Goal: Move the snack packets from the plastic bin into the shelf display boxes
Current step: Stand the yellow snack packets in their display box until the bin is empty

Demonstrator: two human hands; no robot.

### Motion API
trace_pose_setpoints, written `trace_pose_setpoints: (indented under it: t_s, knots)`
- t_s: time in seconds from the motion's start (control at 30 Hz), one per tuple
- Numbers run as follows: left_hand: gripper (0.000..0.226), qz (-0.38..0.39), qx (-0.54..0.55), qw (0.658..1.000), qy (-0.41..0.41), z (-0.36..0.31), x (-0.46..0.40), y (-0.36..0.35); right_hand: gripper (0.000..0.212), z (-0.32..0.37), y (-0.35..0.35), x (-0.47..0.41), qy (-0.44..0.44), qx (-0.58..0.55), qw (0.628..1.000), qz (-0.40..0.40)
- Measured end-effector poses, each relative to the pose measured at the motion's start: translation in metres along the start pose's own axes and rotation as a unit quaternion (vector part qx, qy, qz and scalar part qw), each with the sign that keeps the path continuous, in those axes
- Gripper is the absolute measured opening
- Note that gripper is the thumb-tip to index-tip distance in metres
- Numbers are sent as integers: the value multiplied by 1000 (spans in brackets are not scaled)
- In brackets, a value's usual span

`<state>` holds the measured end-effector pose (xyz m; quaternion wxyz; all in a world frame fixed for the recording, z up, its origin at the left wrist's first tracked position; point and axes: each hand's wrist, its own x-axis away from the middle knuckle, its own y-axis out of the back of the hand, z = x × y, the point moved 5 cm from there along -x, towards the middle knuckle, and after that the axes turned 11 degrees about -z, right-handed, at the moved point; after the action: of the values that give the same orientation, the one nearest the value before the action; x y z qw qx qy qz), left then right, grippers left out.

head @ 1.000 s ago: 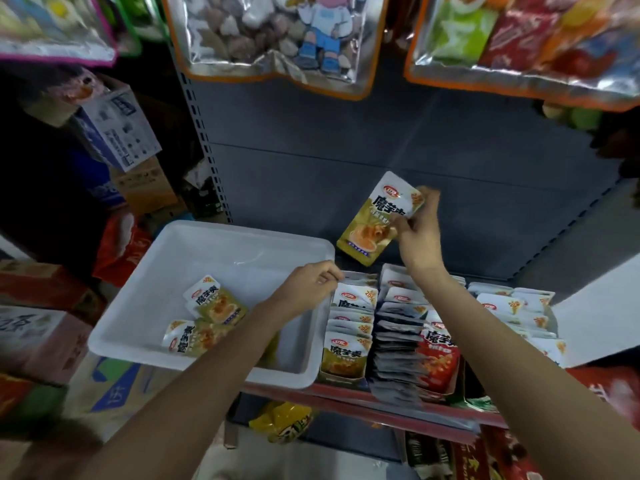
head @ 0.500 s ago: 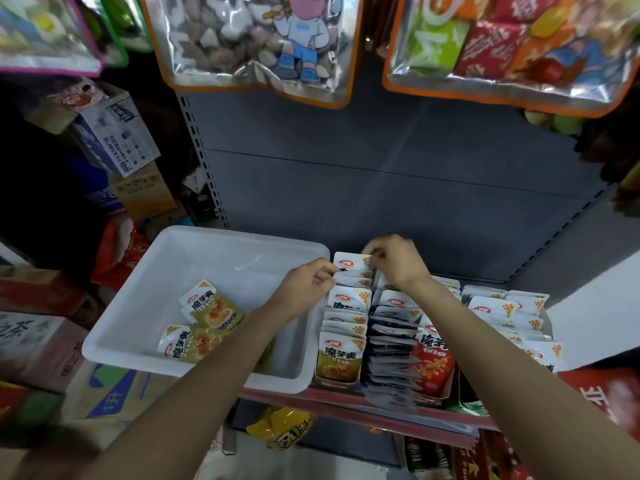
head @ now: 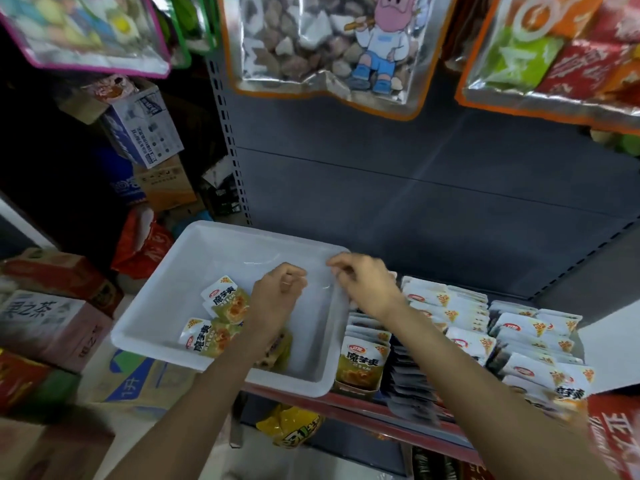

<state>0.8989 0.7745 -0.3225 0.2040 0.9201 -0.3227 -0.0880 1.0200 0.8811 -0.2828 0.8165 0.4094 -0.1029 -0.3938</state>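
A grey metal shelf back [head: 415, 174] fills the middle of the view, with large bags of sweets hanging [head: 322, 46] across the top. On the shelf edge sits a white plastic bin [head: 173, 306], and just to its right stand the shelf display boxes [head: 460, 327], packed with upright rows of packets. The remaining snack packets [head: 221, 317] lie loose on the bin floor toward its near left corner, a few overlapping, their long axes running roughly from near left to far right. Both hands hover above the bin. The left hand [head: 277, 296] is over the middle of the bin with fingers loosely curled and nothing visible in them; the packets lie just to its left and slightly nearer the viewer, so it looks the closer hand for the next pick. The right hand [head: 363, 285] is over the bin's right wall, beside the first display row, fingers bent and apparently holding nothing, though its fingertips are blurred. The left forearm covers part of the pile, so the count of packets left cannot be told. One yellowish packet shows partly under the wrist. The far right display rows are smeared by motion.
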Motion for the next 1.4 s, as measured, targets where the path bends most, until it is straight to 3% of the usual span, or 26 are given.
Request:
trace_pose_setpoints:
  t_s: [0.1, 0.2, 0.37, 0.47, 0.57, 0.67, 0.83, 1.03, 1.13, 1.23, 1.4]
  knots:
    - [12, -44, -28, 997, 48, 34, -7, 38, 29, 10, -50, 1, -42, -69, 996, 43]
    - [18, -21, -153, 982, 108, 72, -21, 66, 32, 10, -107, -1, -106, -88, 986, 89]
    - [56, 100, -243, 940, 217, 130, -41, 91, 62, 18, -181, 1, -202, -66, 959, 189]
    - [38, 195, -262, 921, 211, 150, -46, 87, 63, 26, -211, 1, -225, -64, 948, 216]
    - [42, 230, -256, 918, 198, 159, -51, 83, 51, 33, -222, -9, -252, -68, 955, 141]
    - [30, 216, -209, 935, 188, 153, -56, 84, 43, 33, -221, -16, -282, -59, 956, 61]
    - [52, 173, -128, 955, 206, 149, -63, 87, 25, 26, -211, -17, -318, -56, 946, 16]
    - [33, 116, -35, 973, 199, 132, -63, 82, 25, 26, -185, -16, -304, -168, 937, -24]
    - [29, 87, 50, 981, 167, 113, -62, 73, 32, 28, -162, -10, -301, -259, 917, -27]
    - [30, 66, 86, 987, 122, 87, -61, 64, 34, 31, -131, -13, -265, -280, 922, -29]
    - [33, 126, 112, 986, 17, 27, -45, 26, 25, 27, -56, -16, -226, -339, 906, -115]
